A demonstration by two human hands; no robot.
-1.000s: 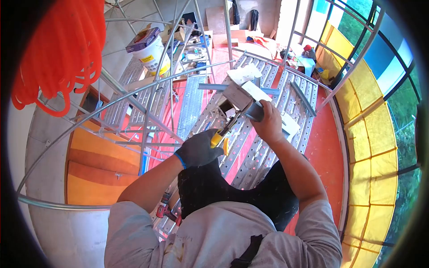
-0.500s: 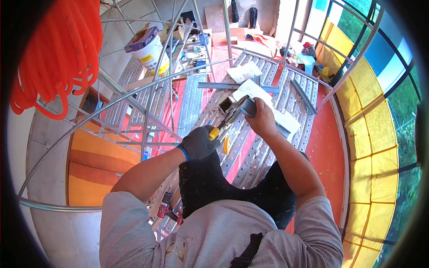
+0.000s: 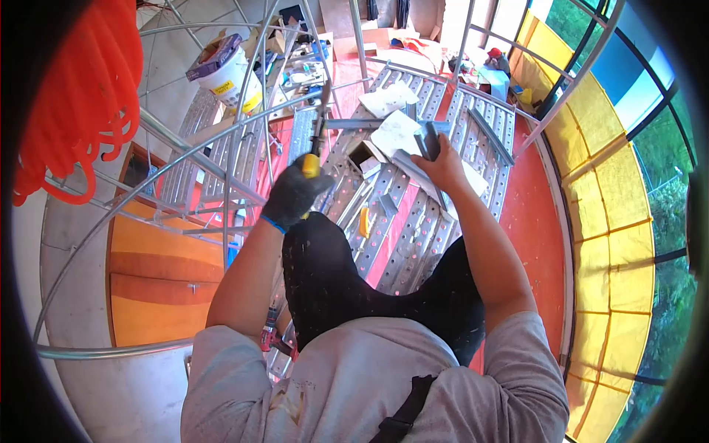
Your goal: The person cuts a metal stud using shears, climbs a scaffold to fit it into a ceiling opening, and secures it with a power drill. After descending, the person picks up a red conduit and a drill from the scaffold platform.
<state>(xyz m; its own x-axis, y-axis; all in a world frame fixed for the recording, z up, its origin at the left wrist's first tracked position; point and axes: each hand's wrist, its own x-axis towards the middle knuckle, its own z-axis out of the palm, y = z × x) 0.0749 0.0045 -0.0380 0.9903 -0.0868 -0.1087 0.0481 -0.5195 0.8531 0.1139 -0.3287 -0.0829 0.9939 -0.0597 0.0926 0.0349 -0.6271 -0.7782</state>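
My left hand point(image 3: 294, 193), in a dark glove with a blue band at the wrist, is closed round the yellow handle of metal snips point(image 3: 319, 129). Their dark jaws point up, away from me. In my bare right hand point(image 3: 445, 164) is a short piece of grey metal channel point(image 3: 428, 140), gripped above a white sheet point(image 3: 395, 133). The snips and the channel are apart. On the perforated metal planks below lie a small grey metal offcut point(image 3: 388, 205) and a yellow-handled tool point(image 3: 364, 221), whose kind I cannot make out.
Longer metal channels point(image 3: 491, 136) lie on the planks. Scaffold tubes point(image 3: 185, 151) cross the left side, with an orange coiled hose point(image 3: 81, 96) hanging there. A white bucket point(image 3: 235, 77) stands beyond. A red drill point(image 3: 272, 336) lies beside my left leg. Yellow sheeting point(image 3: 609, 221) lines the right.
The snips have come away from the channel and swung up to the left with my left hand. My right hand has tilted the channel. A small offcut now lies on the planks.
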